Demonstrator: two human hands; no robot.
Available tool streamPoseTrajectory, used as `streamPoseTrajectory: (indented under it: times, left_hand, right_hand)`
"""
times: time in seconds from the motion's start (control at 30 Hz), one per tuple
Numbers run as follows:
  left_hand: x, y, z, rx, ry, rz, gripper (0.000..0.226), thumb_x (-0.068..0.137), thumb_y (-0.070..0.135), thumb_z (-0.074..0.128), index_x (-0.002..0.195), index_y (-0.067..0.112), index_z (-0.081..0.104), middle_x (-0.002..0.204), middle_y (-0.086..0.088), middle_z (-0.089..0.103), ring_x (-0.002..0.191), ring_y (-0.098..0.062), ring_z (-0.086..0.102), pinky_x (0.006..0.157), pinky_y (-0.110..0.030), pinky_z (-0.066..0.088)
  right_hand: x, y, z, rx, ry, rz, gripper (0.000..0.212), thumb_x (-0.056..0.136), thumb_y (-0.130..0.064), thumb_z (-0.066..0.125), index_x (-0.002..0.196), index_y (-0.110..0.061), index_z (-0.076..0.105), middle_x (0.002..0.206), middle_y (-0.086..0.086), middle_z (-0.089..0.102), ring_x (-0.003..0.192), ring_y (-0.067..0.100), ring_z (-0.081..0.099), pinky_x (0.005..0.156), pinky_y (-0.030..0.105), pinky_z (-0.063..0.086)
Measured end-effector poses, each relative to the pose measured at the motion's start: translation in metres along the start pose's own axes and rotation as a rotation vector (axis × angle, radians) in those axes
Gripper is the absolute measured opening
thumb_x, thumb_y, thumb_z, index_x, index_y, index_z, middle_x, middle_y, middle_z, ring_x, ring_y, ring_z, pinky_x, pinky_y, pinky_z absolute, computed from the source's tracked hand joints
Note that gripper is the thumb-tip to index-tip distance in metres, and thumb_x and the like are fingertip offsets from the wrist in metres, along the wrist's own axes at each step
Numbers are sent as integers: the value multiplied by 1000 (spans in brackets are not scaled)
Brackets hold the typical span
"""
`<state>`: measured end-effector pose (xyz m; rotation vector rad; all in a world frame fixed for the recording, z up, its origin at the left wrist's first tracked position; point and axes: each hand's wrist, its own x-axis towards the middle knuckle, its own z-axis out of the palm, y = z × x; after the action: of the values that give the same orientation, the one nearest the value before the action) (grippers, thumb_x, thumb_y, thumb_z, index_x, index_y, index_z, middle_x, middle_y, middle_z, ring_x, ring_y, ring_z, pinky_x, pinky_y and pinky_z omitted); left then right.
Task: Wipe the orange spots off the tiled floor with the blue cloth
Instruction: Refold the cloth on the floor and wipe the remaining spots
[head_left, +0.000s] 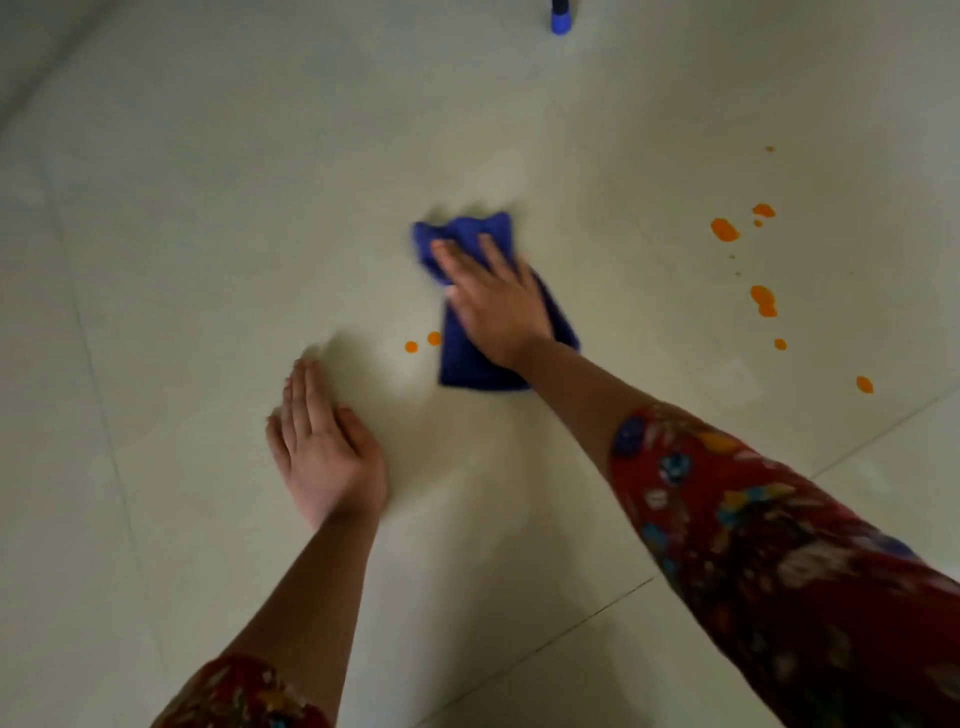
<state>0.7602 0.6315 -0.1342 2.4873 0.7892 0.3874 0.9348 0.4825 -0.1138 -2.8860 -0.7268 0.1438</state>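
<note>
A folded blue cloth (467, 358) lies on the pale tiled floor (208, 208) at mid-frame. My right hand (493, 301) presses flat on it with straight, spread fingers. My left hand (322, 447) rests flat on the bare floor to the lower left, fingers straight. Two small orange spots (422, 343) sit just left of the cloth's lower half. Several larger orange spots (724, 229) and drops are scattered to the right, among them a double blot (762, 300) and a lone drop (864, 384).
A blue object (561, 21), cut off by the frame's top edge, stands on the floor far ahead. Grout lines run diagonally across the lower right. Red patterned sleeves cover both forearms near the bottom edge.
</note>
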Motion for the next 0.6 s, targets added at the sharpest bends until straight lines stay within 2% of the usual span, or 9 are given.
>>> streamPoseTrajectory:
  times: [0.1,0.2,0.23,0.27,0.37,0.43,0.5,0.57,0.6]
  left_hand:
    - [0,0,-1,-67,60,-16,56,94,16,32,149,5,29,151,-12,40,137,-28,40,117,-42,21]
    - [0,2,0,-42,52,-9,56,95,22,27,148,4,31,150,-13,41,137,-28,39,117,-43,22]
    - [1,2,0,-26,47,-17,57,95,25,25,148,5,32,150,-12,41,138,-27,38,117,-42,22]
    - [0,2,0,-13,37,-22,58,95,27,25,149,6,31,151,-11,40,139,-26,36,117,-42,20]
    - [1,3,0,17,-6,-23,59,95,29,25,150,9,29,154,-7,36,143,-22,30,119,-42,16]
    - [1,3,1,29,-2,-25,58,94,28,27,150,10,30,154,-6,36,143,-22,30,119,-41,15]
    - [0,2,0,40,7,-15,57,94,27,30,148,10,33,153,-6,37,142,-23,31,118,-41,16]
    - [2,2,-2,44,-10,-12,56,94,28,30,148,11,33,154,-6,36,142,-24,30,118,-41,14]
    - [2,3,-2,44,-31,-16,57,94,29,29,149,12,32,155,-5,35,143,-23,29,118,-40,12]
  right_hand:
    - [-24,-48,15,-100,-11,-384,52,97,-47,25,147,-38,36,157,-7,32,147,33,20,113,53,22]
    - [-87,-14,17,-99,-96,-653,49,100,-48,32,149,-40,29,160,-11,23,150,29,8,117,52,14]
    - [-87,11,12,-112,-89,-667,50,100,-48,32,149,-40,29,159,-11,23,150,28,8,117,53,15]
    - [-79,38,9,-145,-65,-599,50,99,-48,30,149,-40,29,159,-10,23,149,30,11,115,54,18]
    - [-19,74,-5,-149,-14,-75,57,95,-52,15,150,-42,22,161,-9,19,149,34,11,112,61,22]
    - [10,43,-4,-107,-18,65,60,92,-53,14,149,-41,27,160,-7,22,148,36,14,111,63,21]
    - [2,-7,9,-105,15,-127,58,93,-47,22,148,-36,34,158,-2,29,146,40,20,107,64,26]
    - [-49,-38,22,-132,-38,-438,54,97,-43,28,150,-35,29,159,-4,26,148,36,15,112,60,21]
    - [-81,-36,22,-113,-70,-508,53,99,-44,31,151,-37,24,161,-7,22,149,33,9,115,57,16]
